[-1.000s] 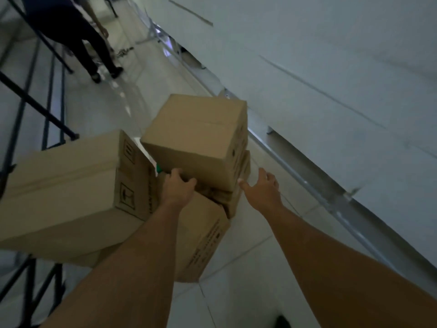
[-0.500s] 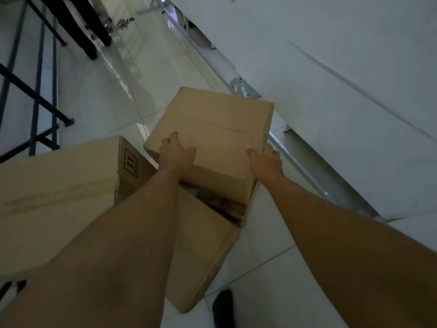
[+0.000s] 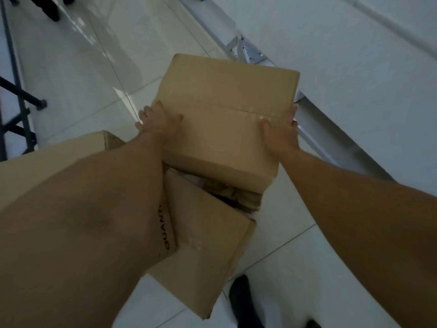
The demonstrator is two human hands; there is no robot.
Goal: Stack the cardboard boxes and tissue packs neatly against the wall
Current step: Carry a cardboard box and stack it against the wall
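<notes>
Fingers of both hands clamp opposite edges of the top cardboard box (image 3: 224,119) — left hand (image 3: 158,121) on its left edge, right hand (image 3: 280,132) on its right. Below the fingers sits a torn-open box (image 3: 203,228); beyond the right fingertips — the white wall (image 3: 354,67).
</notes>
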